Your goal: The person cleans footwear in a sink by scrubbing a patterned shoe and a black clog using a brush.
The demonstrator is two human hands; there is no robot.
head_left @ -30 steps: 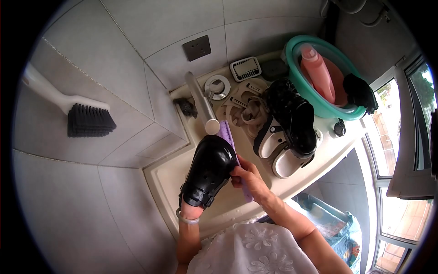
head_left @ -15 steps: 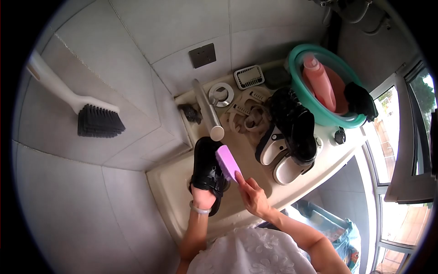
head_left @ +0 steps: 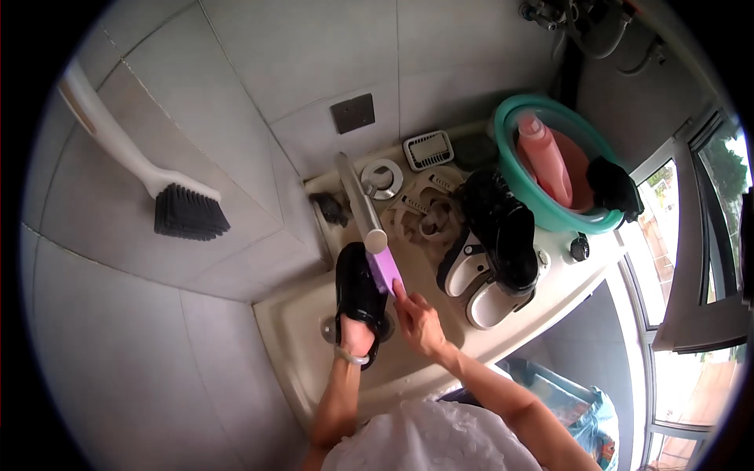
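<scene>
Over the sink basin (head_left: 302, 369) a black clog (head_left: 355, 275) is held toe-forward by my left hand (head_left: 358, 336), which reaches in at the heel opening. The fingers of that hand are hidden inside the shoe. My right hand (head_left: 422, 326) grips the end of a purple scrub brush (head_left: 385, 272). The brush lies against the clog's right side, its far end just below the mouth of the metal faucet (head_left: 363, 204). Whether water is running cannot be made out.
Right of the basin are beige sandals (head_left: 428, 216), white-lined clogs (head_left: 491, 302) and a black shoe (head_left: 503, 235). A green basin (head_left: 506, 145) holds a pink bottle (head_left: 546, 161). A soap dish (head_left: 428, 149) stands near the wall. A large brush (head_left: 192, 210) is at the left.
The purple brush has moved up and left along the clog, to beneath the faucet's mouth. My right hand went with it. The camera view has shifted slightly.
</scene>
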